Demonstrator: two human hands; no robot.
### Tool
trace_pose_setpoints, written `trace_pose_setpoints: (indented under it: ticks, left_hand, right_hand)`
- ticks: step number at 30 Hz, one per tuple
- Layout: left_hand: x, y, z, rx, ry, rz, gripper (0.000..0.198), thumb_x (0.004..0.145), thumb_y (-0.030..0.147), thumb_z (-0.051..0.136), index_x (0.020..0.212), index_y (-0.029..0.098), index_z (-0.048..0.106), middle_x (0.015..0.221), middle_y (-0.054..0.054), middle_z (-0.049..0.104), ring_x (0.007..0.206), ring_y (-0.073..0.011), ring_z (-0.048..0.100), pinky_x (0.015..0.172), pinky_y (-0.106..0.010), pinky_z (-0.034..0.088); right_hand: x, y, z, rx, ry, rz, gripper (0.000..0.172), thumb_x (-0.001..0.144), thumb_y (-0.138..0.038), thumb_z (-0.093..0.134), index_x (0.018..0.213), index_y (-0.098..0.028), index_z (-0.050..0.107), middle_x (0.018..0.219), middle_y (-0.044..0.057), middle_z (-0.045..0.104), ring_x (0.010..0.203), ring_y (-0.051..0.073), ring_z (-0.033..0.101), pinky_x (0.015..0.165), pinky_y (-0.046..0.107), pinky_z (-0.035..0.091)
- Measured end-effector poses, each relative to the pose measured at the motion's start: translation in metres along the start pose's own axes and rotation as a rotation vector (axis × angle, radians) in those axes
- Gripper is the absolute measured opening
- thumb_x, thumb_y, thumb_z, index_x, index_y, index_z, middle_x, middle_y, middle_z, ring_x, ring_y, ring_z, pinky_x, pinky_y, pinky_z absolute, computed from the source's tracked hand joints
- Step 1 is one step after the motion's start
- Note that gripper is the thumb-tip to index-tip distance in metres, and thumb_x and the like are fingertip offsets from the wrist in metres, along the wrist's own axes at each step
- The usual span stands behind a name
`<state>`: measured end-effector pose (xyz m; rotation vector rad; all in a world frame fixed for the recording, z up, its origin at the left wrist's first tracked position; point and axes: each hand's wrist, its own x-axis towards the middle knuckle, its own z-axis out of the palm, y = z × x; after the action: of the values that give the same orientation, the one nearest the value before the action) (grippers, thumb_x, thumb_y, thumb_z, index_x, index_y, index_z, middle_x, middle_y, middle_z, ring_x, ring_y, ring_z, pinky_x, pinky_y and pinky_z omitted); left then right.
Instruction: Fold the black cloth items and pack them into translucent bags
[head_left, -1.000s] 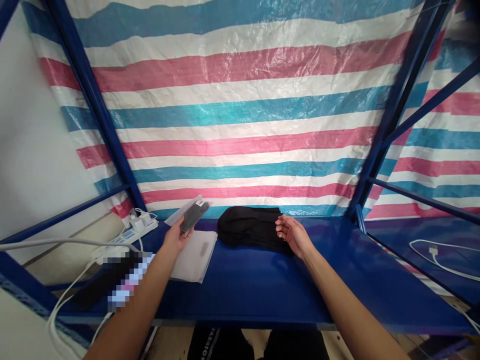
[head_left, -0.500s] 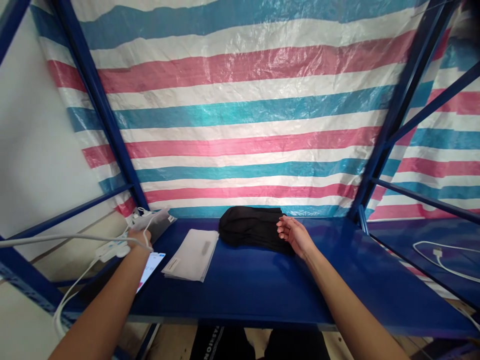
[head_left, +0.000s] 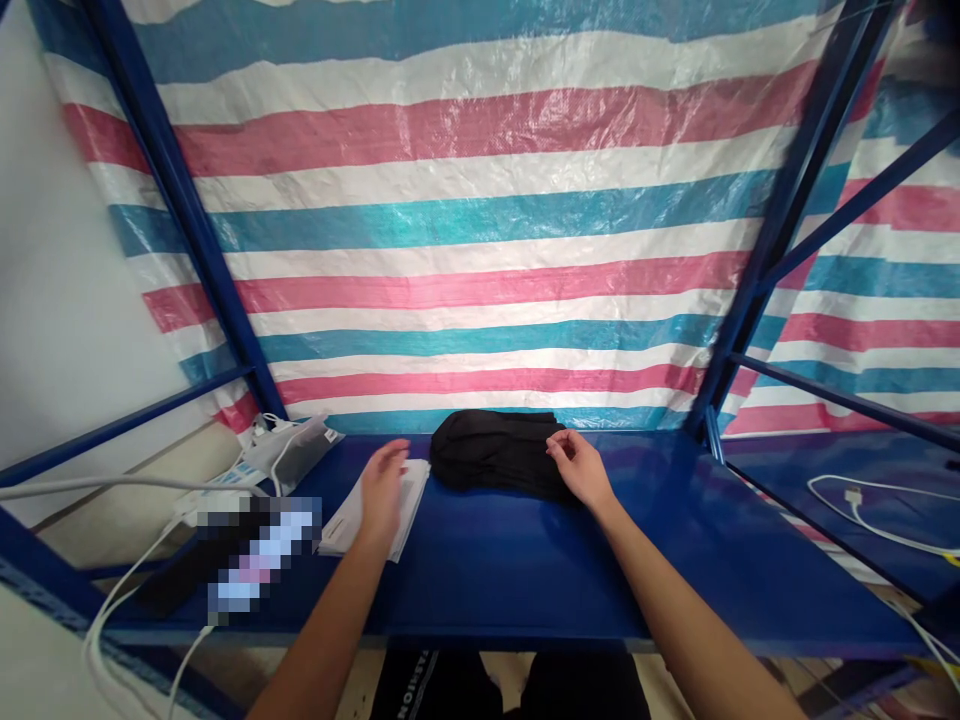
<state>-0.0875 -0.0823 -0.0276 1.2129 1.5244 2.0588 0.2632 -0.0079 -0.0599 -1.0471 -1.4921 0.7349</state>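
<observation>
My left hand (head_left: 384, 485) hovers open, fingers stretched, over a stack of flat white plastic bags (head_left: 409, 495) on the blue shelf (head_left: 525, 560). It holds nothing. My right hand (head_left: 576, 468) rests at the right edge of a pile of black cloth items (head_left: 495, 455), fingers loosely curled and touching the cloth. A bagged dark item (head_left: 296, 450) lies at the far left of the shelf, on the power strip.
A white power strip with cables (head_left: 247, 470) sits at the left end. A dark phone-like object (head_left: 225, 555) lies at the front left. Blue uprights (head_left: 195, 230) frame the shelf, with a striped tarp (head_left: 480, 200) behind. A white cable (head_left: 862, 500) lies on the right shelf.
My left hand carried the bagged dark item to the far left, let it go there, and came back empty over the white bags. My right hand barely moved.
</observation>
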Motion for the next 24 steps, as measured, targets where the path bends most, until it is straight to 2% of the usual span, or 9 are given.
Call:
trace_pose_setpoints:
  ticks: [3,5,7,8,12,16,19,24]
  left_hand:
    - [-0.016,0.000,0.041,0.095,-0.365,0.107,0.013,0.086,0.031,0.079,0.096,0.024,0.080,0.104,-0.006,0.080,0.106,-0.0283,0.073,0.101,-0.044,0.058]
    - [-0.016,0.001,0.060,0.269,-0.592,0.304,0.017,0.091,0.029,0.073,0.107,0.027,0.081,0.116,-0.006,0.079,0.119,-0.0292,0.069,0.112,-0.047,0.052]
    - [-0.012,-0.003,0.071,0.458,-0.747,0.487,0.025,0.097,0.026,0.064,0.118,0.028,0.078,0.125,-0.007,0.076,0.127,-0.0298,0.066,0.116,-0.050,0.049]
    - [-0.009,-0.007,0.073,0.520,-0.778,0.533,0.027,0.098,0.025,0.062,0.121,0.028,0.076,0.127,-0.007,0.076,0.127,-0.0300,0.066,0.115,-0.051,0.050]
    - [-0.003,-0.031,0.067,0.542,-0.774,0.510,0.026,0.098,0.026,0.062,0.120,0.025,0.076,0.128,-0.009,0.076,0.121,-0.0291,0.070,0.110,-0.049,0.055]
    - [-0.006,-0.045,0.059,0.539,-0.768,0.506,0.031,0.096,0.026,0.064,0.126,0.026,0.075,0.135,-0.007,0.075,0.128,-0.0274,0.068,0.115,-0.047,0.053]
    - [-0.010,-0.047,0.063,0.552,-0.733,0.506,0.028,0.097,0.024,0.063,0.121,0.025,0.077,0.132,-0.007,0.076,0.126,-0.0281,0.069,0.114,-0.048,0.053]
    - [-0.014,-0.047,0.071,0.577,-0.653,0.514,0.024,0.102,0.027,0.060,0.116,0.025,0.079,0.120,-0.008,0.078,0.115,-0.0292,0.071,0.105,-0.048,0.057]
  right_hand:
    - [0.001,0.008,-0.003,-0.316,-0.074,-0.213,0.026,0.095,-0.050,0.070,0.100,-0.025,0.073,0.100,0.008,0.076,0.098,0.030,0.067,0.092,0.045,0.054]
    - [0.001,0.014,-0.005,-0.455,-0.179,-0.310,0.028,0.094,-0.048,0.073,0.110,-0.025,0.075,0.111,0.009,0.076,0.111,0.032,0.065,0.101,0.047,0.051]
    - [0.001,0.019,-0.006,-0.538,-0.272,-0.328,0.033,0.093,-0.048,0.078,0.117,-0.026,0.075,0.119,0.009,0.075,0.121,0.034,0.062,0.106,0.048,0.049]
    - [0.000,0.021,-0.006,-0.576,-0.308,-0.318,0.033,0.093,-0.047,0.079,0.119,-0.026,0.076,0.121,0.009,0.074,0.122,0.034,0.061,0.106,0.049,0.048]
    - [-0.001,0.026,-0.008,-0.669,-0.398,-0.277,0.021,0.099,-0.035,0.072,0.118,-0.028,0.078,0.122,0.008,0.073,0.118,0.031,0.064,0.103,0.046,0.048]
    - [-0.001,0.026,-0.007,-0.702,-0.367,-0.312,0.017,0.099,-0.023,0.068,0.113,-0.026,0.078,0.118,0.007,0.075,0.112,0.028,0.066,0.100,0.041,0.049]
    - [0.001,0.022,-0.004,-0.703,-0.319,-0.327,0.016,0.105,-0.027,0.061,0.109,-0.024,0.076,0.110,0.008,0.076,0.105,0.027,0.067,0.096,0.039,0.051]
    - [0.003,0.022,-0.006,-0.685,-0.251,-0.338,0.019,0.108,-0.033,0.057,0.117,-0.025,0.072,0.114,0.008,0.075,0.110,0.029,0.068,0.100,0.041,0.051]
